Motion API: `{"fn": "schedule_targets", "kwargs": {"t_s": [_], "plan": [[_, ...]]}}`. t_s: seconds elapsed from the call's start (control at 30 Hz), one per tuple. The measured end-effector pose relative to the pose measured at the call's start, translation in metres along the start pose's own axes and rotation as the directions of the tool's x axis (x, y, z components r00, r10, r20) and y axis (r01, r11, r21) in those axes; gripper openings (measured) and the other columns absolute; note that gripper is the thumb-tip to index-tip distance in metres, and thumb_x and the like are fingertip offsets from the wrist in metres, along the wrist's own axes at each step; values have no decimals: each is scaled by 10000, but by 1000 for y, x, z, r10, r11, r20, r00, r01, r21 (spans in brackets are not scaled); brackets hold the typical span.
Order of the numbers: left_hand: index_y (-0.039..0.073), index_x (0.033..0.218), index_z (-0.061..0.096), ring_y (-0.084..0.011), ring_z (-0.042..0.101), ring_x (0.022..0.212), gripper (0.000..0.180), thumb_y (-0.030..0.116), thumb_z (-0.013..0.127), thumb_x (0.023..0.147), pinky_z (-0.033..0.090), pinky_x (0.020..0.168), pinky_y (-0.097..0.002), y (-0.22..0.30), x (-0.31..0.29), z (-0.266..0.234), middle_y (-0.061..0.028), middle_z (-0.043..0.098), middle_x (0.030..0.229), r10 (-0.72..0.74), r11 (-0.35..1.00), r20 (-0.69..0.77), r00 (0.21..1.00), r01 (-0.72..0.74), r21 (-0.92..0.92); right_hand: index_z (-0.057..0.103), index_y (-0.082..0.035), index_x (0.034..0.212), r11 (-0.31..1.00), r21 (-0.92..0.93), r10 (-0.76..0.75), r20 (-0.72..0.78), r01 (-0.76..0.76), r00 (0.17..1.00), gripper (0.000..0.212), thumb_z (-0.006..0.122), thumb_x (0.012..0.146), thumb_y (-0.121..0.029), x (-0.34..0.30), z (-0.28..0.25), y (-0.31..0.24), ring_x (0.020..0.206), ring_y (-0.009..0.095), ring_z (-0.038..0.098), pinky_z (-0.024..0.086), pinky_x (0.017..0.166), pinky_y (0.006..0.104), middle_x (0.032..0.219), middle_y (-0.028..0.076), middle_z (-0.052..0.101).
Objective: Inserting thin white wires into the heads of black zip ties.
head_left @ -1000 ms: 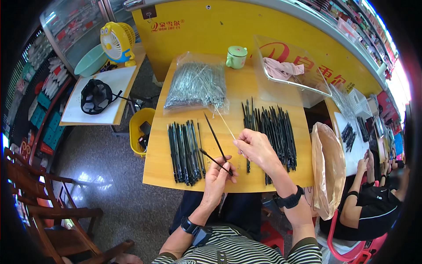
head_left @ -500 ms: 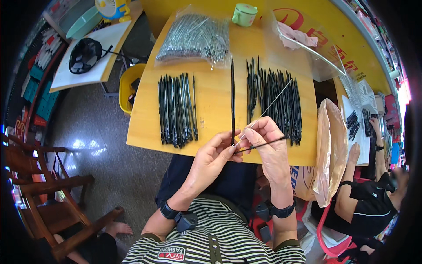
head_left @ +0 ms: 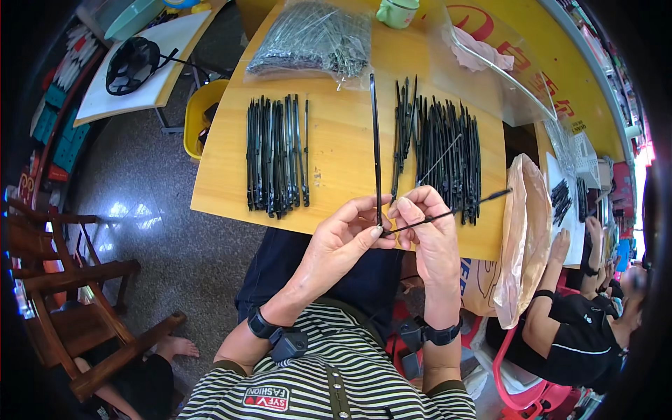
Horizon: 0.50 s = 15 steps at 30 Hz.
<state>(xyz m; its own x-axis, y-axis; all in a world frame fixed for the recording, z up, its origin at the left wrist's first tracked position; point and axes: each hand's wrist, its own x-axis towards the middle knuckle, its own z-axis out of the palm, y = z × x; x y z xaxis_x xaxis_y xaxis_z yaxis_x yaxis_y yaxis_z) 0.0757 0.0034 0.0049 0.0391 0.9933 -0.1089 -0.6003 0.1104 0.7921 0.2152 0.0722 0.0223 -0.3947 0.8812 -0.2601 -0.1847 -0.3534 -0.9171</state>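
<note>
My left hand [head_left: 341, 241] pinches the lower end of a long black rod [head_left: 376, 147], which stands up from my fingertips over the table. From the same spot a thinner black rod [head_left: 479, 202] runs out to the right, crossing my right fingers. My right hand [head_left: 432, 241] is closed close beside the left, with a thin metal wire [head_left: 441, 161] rising from its fingertips. The joint between the two rods is partly hidden by my fingers. Beyond my hands lie a row of black rods [head_left: 275, 157] on the left and a denser pile [head_left: 451, 164] on the right.
A clear bag of thin metal wires [head_left: 308, 42] lies at the far side of the wooden table [head_left: 224, 182], near a green cup [head_left: 397, 12]. A brown plastic bag [head_left: 525, 238] hangs at the right edge. Another person's hand [head_left: 560, 246] rests by a side table.
The thinner black rod now reaches farther right past my right hand. The wire sits lower, showing less length above my fingers. The whole view has shifted slightly.
</note>
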Motion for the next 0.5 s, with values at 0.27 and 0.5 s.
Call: {"fn": "schedule_targets", "kwargs": {"t_s": [0.27, 0.5], "plan": [[-8, 1283, 398, -154, 541, 997, 403, 41, 504, 897, 502, 831, -294, -4, 2, -2, -104, 527, 1112, -7, 1000, 16, 1000, 6, 30, 513, -51, 875, 995, 73, 61, 0, -61, 998, 122, 597, 866, -139, 2, -3, -2, 573, 27, 472, 374, 434, 150, 767, 37, 592], [-8, 1256, 423, -146, 549, 965, 373, 34, 504, 895, 507, 821, -296, -4, 3, 0, -85, 536, 1069, -5, 1000, 45, 999, 5, 19, 514, -64, 874, 980, 142, 137, 14, -137, 991, 117, 602, 863, -140, 4, -11, 1, 577, 20, 465, 369, 420, 147, 764, 24, 588]]}}
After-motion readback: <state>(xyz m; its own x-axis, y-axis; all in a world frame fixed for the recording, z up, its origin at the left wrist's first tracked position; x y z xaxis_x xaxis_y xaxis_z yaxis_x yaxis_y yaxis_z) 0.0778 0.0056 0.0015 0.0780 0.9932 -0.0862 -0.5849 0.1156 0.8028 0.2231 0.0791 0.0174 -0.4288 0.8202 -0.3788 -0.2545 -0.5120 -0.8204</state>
